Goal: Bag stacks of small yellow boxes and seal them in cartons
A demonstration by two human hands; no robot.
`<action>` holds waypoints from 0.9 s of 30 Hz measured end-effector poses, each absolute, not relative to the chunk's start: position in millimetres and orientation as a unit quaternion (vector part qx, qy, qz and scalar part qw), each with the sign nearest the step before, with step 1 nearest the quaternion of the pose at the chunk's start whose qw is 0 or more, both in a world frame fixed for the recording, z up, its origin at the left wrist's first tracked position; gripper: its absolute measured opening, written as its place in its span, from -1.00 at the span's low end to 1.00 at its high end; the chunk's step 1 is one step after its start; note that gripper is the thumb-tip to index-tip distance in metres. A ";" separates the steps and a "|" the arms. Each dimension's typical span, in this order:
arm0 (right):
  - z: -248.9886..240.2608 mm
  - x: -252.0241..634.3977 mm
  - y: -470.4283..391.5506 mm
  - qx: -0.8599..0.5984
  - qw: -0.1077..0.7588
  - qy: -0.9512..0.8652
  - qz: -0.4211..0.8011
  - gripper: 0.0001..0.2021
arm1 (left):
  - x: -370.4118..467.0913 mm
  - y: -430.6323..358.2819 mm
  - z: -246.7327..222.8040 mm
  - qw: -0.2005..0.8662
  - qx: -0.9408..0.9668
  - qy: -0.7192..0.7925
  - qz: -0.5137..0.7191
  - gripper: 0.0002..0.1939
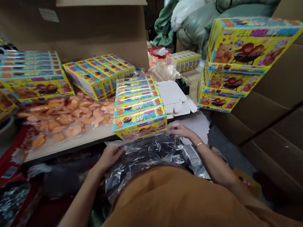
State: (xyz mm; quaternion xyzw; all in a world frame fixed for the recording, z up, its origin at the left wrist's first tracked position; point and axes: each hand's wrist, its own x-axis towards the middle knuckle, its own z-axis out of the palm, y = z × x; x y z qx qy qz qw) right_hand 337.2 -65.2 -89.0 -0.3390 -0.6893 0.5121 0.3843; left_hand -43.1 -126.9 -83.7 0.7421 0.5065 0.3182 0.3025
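The left hand (112, 153) and right hand (179, 129) each have their grip pinched on an upper edge of a clear, glossy plastic bag (151, 146). It spreads above the person's lap, just before a row of yellow-and-blue printed cardboard boxes (139, 118) on the beige-topped bench (51, 150).

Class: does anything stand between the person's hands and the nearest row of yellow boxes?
Only clear plastic, held by the left hand and right hand before the box row; nothing else visible does.

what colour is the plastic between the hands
The plastic is transparent, with whitish glints, in the head view.
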 end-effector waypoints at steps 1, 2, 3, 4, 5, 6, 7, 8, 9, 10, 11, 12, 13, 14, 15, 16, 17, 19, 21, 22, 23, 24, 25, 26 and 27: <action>-97.9 332.9 -59.8 -0.345 0.406 -0.676 0.509 -0.79 | -45.1 -118.3 -86.9 0.301 0.741 0.507 0.321 -0.57; -104.4 329.7 -55.6 -0.348 0.422 -0.665 0.508 -0.80 | -46.8 -111.5 -87.1 0.310 0.735 0.504 0.331 -0.59; -108.5 327.9 -52.6 -0.350 0.434 -0.655 0.510 -0.81 | -47.9 -106.4 -85.4 0.327 0.724 0.500 0.344 -0.59; -110.7 327.7 -50.8 -0.350 0.442 -0.646 0.514 -0.83 | -48.0 -103.1 -82.7 0.354 0.710 0.494 0.355 -0.60; -111.6 328.9 -50.0 -0.348 0.446 -0.640 0.520 -0.85 | -47.2 -101.4 -80.0 0.388 0.692 0.488 0.365 -0.59; -111.7 331.1 -50.0 -0.345 0.447 -0.634 0.528 -0.86 | -45.3 -101.2 -77.9 0.424 0.671 0.482 0.370 -0.57; -111.4 333.9 -50.3 -0.342 0.448 -0.628 0.537 -0.86 | -42.6 -101.9 -77.0 0.455 0.651 0.478 0.375 -0.56; -111.1 336.8 -50.6 -0.339 0.450 -0.621 0.545 -0.86 | -39.3 -103.2 -77.3 0.477 0.635 0.475 0.380 -0.54; -110.6 339.4 -50.5 -0.335 0.456 -0.613 0.551 -0.85 | -35.7 -104.8 -78.6 0.486 0.621 0.477 0.387 -0.52; -110.1 341.4 -50.0 -0.332 0.467 -0.603 0.556 -0.83 | -32.1 -106.5 -80.7 0.486 0.612 0.483 0.395 -0.50; -109.2 342.6 -48.9 -0.327 0.481 -0.591 0.559 -0.80 | -28.7 -108.3 -82.9 0.479 0.605 0.491 0.404 -0.48; -107.8 343.0 -47.6 -0.321 0.496 -0.579 0.561 -0.78 | -25.9 -110.4 -84.8 0.473 0.602 0.497 0.408 -0.47; -105.9 342.9 -46.2 -0.315 0.511 -0.568 0.564 -0.75 | -24.0 -112.9 -86.1 0.470 0.604 0.500 0.407 -0.46; -103.3 342.6 -45.0 -0.307 0.522 -0.560 0.566 -0.73 | -23.0 -115.9 -86.6 0.467 0.611 0.499 0.400 -0.46; -100.1 342.4 -44.1 -0.300 0.526 -0.557 0.569 -0.70 | -23.2 -119.3 -86.3 0.461 0.624 0.495 0.390 -0.47; -96.7 342.9 -43.5 -0.293 0.523 -0.559 0.573 -0.68 | -24.5 -122.9 -85.5 0.447 0.644 0.492 0.377 -0.52; -93.2 344.1 -42.9 -0.287 0.513 -0.567 0.577 -0.67 | -26.7 -126.2 -84.4 0.423 0.669 0.490 0.367 -0.58; -87.4 348.9 -41.1 -0.280 0.478 -0.591 0.586 -0.66 | -32.2 -131.2 -83.0 0.360 0.717 0.486 0.346 -0.70; -84.5 354.7 -37.5 -0.281 0.441 -0.614 0.590 -0.65 | -36.5 -133.5 -83.1 0.311 0.747 0.485 0.330 -0.69; -84.6 356.8 -35.2 -0.287 0.433 -0.620 0.589 -0.66 | -37.6 -134.0 -83.4 0.299 0.754 0.486 0.325 -0.66; -85.6 358.0 -33.0 -0.294 0.433 -0.620 0.585 -0.67 | -37.9 -134.6 -83.4 0.295 0.756 0.488 0.321 -0.61; -87.3 358.2 -31.3 -0.303 0.441 -0.615 0.579 -0.68 | -37.6 -135.5 -82.8 0.295 0.756 0.491 0.318 -0.57; -89.6 357.5 -30.7 -0.311 0.451 -0.607 0.575 -0.68 | -36.7 -136.9 -81.3 0.297 0.755 0.493 0.315 -0.54; -91.9 356.5 -31.4 -0.317 0.458 -0.599 0.575 -0.68 | -35.4 -138.8 -78.4 0.299 0.754 0.494 0.313 -0.53; -93.8 355.6 -33.6 -0.319 0.456 -0.594 0.580 -0.67 | -33.8 -141.1 -74.2 0.303 0.753 0.496 0.310 -0.55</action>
